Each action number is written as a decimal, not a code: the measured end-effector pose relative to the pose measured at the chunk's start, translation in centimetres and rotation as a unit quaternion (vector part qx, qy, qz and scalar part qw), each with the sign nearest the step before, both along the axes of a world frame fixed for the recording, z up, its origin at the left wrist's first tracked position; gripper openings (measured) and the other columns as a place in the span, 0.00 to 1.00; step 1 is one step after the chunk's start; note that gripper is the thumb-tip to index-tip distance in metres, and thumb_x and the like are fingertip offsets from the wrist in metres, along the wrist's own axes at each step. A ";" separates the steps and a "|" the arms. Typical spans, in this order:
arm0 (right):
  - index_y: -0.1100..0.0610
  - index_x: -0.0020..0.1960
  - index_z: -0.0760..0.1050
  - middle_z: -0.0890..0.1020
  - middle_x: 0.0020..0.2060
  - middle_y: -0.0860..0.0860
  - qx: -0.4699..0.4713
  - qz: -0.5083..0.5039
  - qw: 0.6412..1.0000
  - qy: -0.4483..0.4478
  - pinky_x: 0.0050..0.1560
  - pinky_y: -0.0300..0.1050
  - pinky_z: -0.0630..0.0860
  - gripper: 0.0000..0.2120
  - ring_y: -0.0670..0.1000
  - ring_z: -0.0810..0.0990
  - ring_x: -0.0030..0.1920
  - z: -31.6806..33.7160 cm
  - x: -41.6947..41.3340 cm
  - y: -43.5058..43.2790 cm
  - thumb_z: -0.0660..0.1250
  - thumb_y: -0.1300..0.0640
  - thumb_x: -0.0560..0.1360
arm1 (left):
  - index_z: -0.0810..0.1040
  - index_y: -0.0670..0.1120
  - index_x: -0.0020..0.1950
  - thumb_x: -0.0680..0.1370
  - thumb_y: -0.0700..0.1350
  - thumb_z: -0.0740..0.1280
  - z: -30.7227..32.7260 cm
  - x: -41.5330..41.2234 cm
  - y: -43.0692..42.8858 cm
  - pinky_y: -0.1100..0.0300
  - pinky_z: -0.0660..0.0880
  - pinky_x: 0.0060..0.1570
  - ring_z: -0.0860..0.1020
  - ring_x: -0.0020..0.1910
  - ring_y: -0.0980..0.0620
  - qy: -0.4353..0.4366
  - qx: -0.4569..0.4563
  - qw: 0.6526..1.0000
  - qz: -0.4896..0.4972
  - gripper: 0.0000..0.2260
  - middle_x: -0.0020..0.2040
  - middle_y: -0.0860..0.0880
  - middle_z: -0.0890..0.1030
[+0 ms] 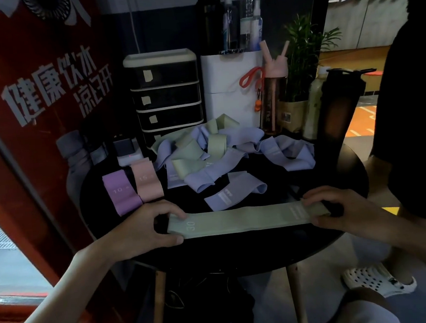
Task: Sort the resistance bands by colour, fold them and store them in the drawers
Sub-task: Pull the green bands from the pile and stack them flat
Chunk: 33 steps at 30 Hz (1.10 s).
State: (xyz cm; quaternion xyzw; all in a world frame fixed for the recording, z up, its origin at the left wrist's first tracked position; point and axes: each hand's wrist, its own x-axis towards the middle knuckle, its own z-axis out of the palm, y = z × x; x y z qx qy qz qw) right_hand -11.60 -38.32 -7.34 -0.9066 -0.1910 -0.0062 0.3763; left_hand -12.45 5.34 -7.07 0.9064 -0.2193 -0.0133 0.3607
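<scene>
Left hand [148, 226]: fingers [175, 212] pinched 9 o'clock end of green band [242, 219].
Right hand [339, 209]: fingers pinched 3 o'clock end; band lay flat at surface [240, 251] 6 o'clock edge.
Risk: a slipped pinch could have let it spring back, skewing the fold.
Pile [219, 158]: unsorted at 12 o'clock, drawers [166, 96] beyond.

- drawer unit [165, 88]: lowest drawer [149, 138] mostly hidden behind the heap of bands [213, 146]; labels [147, 75] too small to read;
- green band [237, 221]: ends covered by left hand [145, 229] and right hand [339, 209]
</scene>
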 end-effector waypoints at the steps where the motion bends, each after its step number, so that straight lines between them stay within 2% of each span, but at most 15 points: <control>1: 0.38 0.51 0.80 0.75 0.57 0.31 0.002 0.002 1.000 0.001 0.54 0.25 0.69 0.19 0.32 0.73 0.59 0.0 0.0 -0.1 0.75 0.61 0.70 | 0.80 0.62 0.54 0.68 0.46 0.80 -0.1 0.0 -0.1 0.71 0.67 0.62 0.75 0.61 0.58 0.002 -0.006 1.000 -0.001 0.19 0.57 0.61 0.78; 4: 0.40 0.48 0.82 0.77 0.56 0.34 0.009 0.000 1.000 0.001 0.53 0.24 0.68 0.17 0.30 0.72 0.58 0.2 0.0 -0.2 0.75 0.62 0.70 | 0.80 0.62 0.54 0.68 0.47 0.81 -0.4 -0.1 0.0 0.71 0.67 0.61 0.76 0.60 0.56 0.001 -0.016 1.000 -0.003 0.19 0.57 0.58 0.79; 7: 0.46 0.50 0.82 0.76 0.59 0.39 -0.003 -0.002 1.000 -0.026 0.52 0.20 0.64 0.15 0.28 0.71 0.58 0.4 0.2 -0.3 0.75 0.64 0.70 | 0.81 0.62 0.54 0.65 0.57 0.79 -0.5 -0.1 0.1 0.69 0.68 0.62 0.76 0.59 0.55 -0.004 -0.028 1.000 -0.005 0.19 0.56 0.57 0.79; 11: 0.39 0.53 0.79 0.76 0.61 0.40 0.006 0.015 1.000 0.004 0.55 0.23 0.66 0.21 0.31 0.72 0.60 0.5 0.2 -0.5 0.75 0.63 0.70 | 0.81 0.62 0.54 0.63 0.61 0.77 -0.8 0.0 0.2 0.66 0.69 0.63 0.77 0.59 0.54 -0.006 -0.042 0.999 -0.009 0.21 0.56 0.57 0.80; 14: 0.41 0.50 0.81 0.76 0.62 0.40 -0.001 0.024 1.000 0.010 0.56 0.24 0.67 0.17 0.32 0.72 0.61 0.5 0.2 -0.4 0.75 0.62 0.71 | 0.81 0.60 0.54 0.63 0.67 0.77 -1.1 0.0 0.3 0.65 0.70 0.63 0.77 0.59 0.53 -0.015 -0.061 0.998 -0.015 0.23 0.57 0.56 0.80; 16: 0.43 0.49 0.83 0.76 0.62 0.41 0.004 0.021 1.000 0.008 0.55 0.24 0.68 0.15 0.32 0.72 0.60 0.4 0.2 -0.5 0.75 0.62 0.71 | 0.82 0.60 0.54 0.63 0.67 0.76 -1.2 0.0 0.3 0.67 0.69 0.62 0.78 0.59 0.53 -0.021 -0.074 0.997 -0.015 0.23 0.57 0.56 0.80; 20: 0.40 0.51 0.81 0.73 0.64 0.39 -0.011 0.020 1.000 0.008 0.55 0.22 0.66 0.17 0.30 0.69 0.61 0.3 0.1 -0.6 0.75 0.60 0.71 | 0.83 0.59 0.53 0.63 0.69 0.76 -1.4 0.0 0.3 0.69 0.68 0.63 0.78 0.60 0.56 -0.024 -0.078 0.997 -0.010 0.23 0.58 0.59 0.80; 22: 0.44 0.53 0.81 0.72 0.63 0.39 -0.014 0.021 1.000 0.014 0.56 0.22 0.65 0.15 0.29 0.69 0.61 0.3 0.1 -0.7 0.75 0.60 0.71 | 0.83 0.60 0.52 0.62 0.69 0.75 -1.4 -0.1 0.4 0.71 0.67 0.63 0.78 0.61 0.59 -0.023 -0.073 0.997 -0.008 0.23 0.58 0.60 0.80; 25: 0.39 0.51 0.81 0.74 0.62 0.39 -0.011 0.024 0.999 0.022 0.58 0.27 0.68 0.15 0.33 0.71 0.62 0.3 0.0 -0.5 0.75 0.58 0.71 | 0.84 0.60 0.52 0.61 0.69 0.76 -1.3 -0.1 0.5 0.73 0.66 0.63 0.78 0.60 0.60 -0.017 -0.079 0.997 -0.002 0.24 0.58 0.61 0.80; 28: 0.34 0.52 0.78 0.72 0.63 0.37 -0.016 0.018 0.999 0.024 0.61 0.32 0.67 0.17 0.36 0.70 0.64 0.0 0.1 -0.6 0.76 0.51 0.69 | 0.84 0.59 0.52 0.61 0.68 0.76 -1.4 -0.2 0.7 0.70 0.67 0.63 0.78 0.60 0.59 -0.021 -0.084 0.996 -0.001 0.23 0.58 0.60 0.81; 30: 0.33 0.53 0.78 0.72 0.62 0.33 -0.010 0.016 0.999 0.028 0.62 0.34 0.67 0.18 0.35 0.69 0.64 -0.1 0.0 -0.5 0.74 0.37 0.65 | 0.84 0.59 0.52 0.62 0.67 0.77 -1.4 -0.2 0.7 0.68 0.68 0.64 0.78 0.60 0.59 -0.024 -0.084 0.996 0.000 0.22 0.57 0.59 0.81; 31: 0.33 0.54 0.77 0.73 0.60 0.31 -0.010 0.019 0.999 0.024 0.62 0.34 0.67 0.22 0.34 0.69 0.64 -0.2 0.0 -0.6 0.72 0.30 0.62 | 0.84 0.59 0.51 0.62 0.65 0.77 -1.4 -0.1 0.8 0.67 0.68 0.64 0.79 0.60 0.58 -0.024 -0.084 0.996 0.001 0.22 0.57 0.59 0.81; 33: 0.32 0.55 0.76 0.72 0.59 0.29 -0.017 0.019 1.000 0.013 0.62 0.33 0.66 0.25 0.33 0.68 0.64 -0.4 0.0 -0.6 0.70 0.28 0.60 | 0.84 0.59 0.51 0.62 0.65 0.78 -1.5 -0.1 0.9 0.65 0.69 0.65 0.79 0.60 0.58 -0.025 -0.087 0.996 0.004 0.21 0.57 0.59 0.81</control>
